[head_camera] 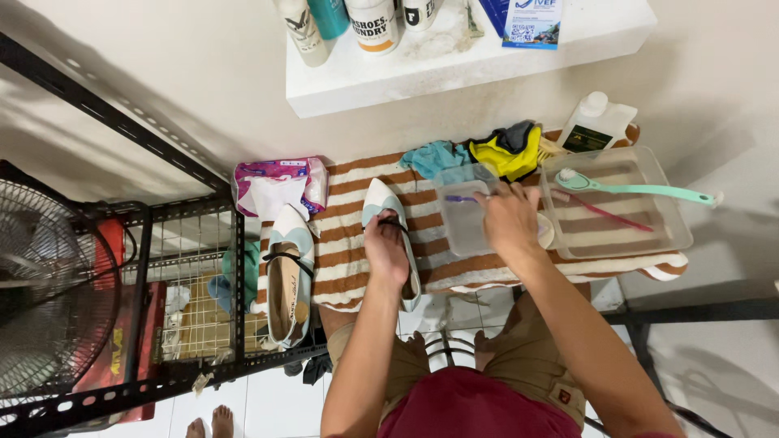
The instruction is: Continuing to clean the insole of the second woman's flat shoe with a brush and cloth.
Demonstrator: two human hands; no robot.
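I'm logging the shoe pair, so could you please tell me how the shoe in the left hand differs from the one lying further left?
The held shoe is gripped by the left hand and turned partly on its side; the other shoe lies untouched, opening up, showing its tan insole. The held shoe lies mid-towel; the other sits at its left edge. Both are pale, pointed flats with black straps.

Shoe (389, 243) left of tub (464, 212) (both on towel (349, 268)).

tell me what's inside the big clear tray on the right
Inside the clear tray lie a mint long-handled brush and a thin pink stick-like tool. The striped towel shows through its base. The right hand covers the near left corner.
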